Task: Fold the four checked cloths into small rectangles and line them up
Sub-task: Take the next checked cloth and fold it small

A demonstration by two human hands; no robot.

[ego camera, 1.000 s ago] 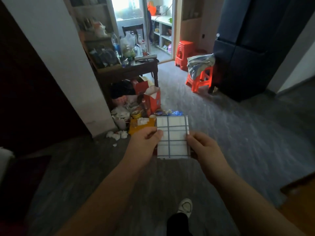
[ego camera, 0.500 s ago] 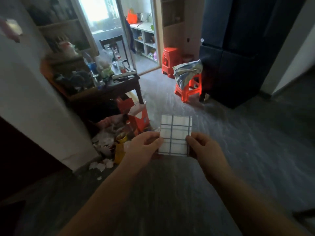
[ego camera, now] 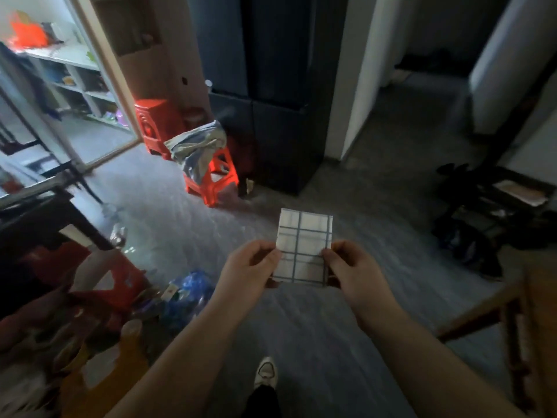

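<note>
- My left hand (ego camera: 248,267) pinches the folded checked cloth (ego camera: 303,245) at its left edge.
- My right hand (ego camera: 349,263) pinches its right edge.
- Cloth held above the floor (ego camera: 301,321); no legible writing.

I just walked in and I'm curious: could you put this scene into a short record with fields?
Held item: checked cloth, folded into a small rectangle
Left hand: pinches its left edge
Right hand: pinches its right edge
Behind: red stool draped with crumpled grey fabric
Below: grey floor, one white shoe
</note>
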